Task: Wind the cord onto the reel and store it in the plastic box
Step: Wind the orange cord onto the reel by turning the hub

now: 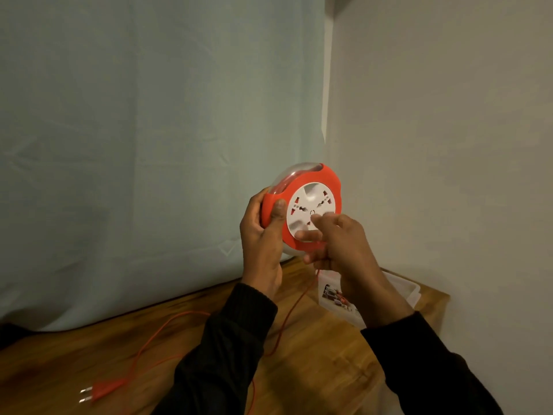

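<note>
A round orange reel (302,178) with a clear housing and a white socket face (311,202) is held upright above the table. My left hand (263,238) grips its left rim, thumb on the orange front. The fingers of my right hand (338,244) press on the white face near its lower middle. An orange cord (287,319) hangs from under the reel, loops over the wooden table and ends in a two-pin plug (101,390) at the lower left. Behind my right forearm stands a clear plastic box (410,287), partly hidden.
The wooden table (329,360) ends at a pale blue cloth backdrop (149,130) behind and a white wall (449,145) on the right. The box has a printed label (332,295) on its side. A dark object (12,333) lies at the far left edge.
</note>
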